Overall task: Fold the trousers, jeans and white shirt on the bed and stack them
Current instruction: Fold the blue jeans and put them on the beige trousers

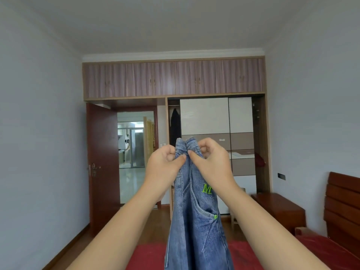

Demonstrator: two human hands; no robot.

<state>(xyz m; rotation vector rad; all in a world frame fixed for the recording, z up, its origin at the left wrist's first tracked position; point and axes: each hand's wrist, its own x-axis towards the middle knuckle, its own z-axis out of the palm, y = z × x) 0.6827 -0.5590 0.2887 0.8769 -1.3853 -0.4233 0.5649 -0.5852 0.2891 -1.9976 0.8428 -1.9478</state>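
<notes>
Both hands were up in front of the camera, close together. The left hand [165, 162] pinched the bunched top edge of the jeans [196, 227] between thumb and curled fingers. The right hand [211, 162] did the same just beside it, thumb tips nearly meeting on the denim. The jeans hung straight down between the two forearms, over the near end of the bed [148, 256].

The top was so gathered in the fingers that which part of the waistband each hand held could not be made out. The legs ran out of the bottom edge, their ends unseen. Of the bed only a strip of red cover showed. The wooden headboard [342, 207] was cut off at the right edge.

There was writing too: a green stitched M [206, 189] just below the right wrist, with whatever followed it lost in a fold. A small green button [215, 217] sat at the pocket corner, its marking too small to read.

Far behind, a dark garment [174, 123] hung in the wardrobe [204, 117], and past the open door [103, 162] the next room was a blur.
</notes>
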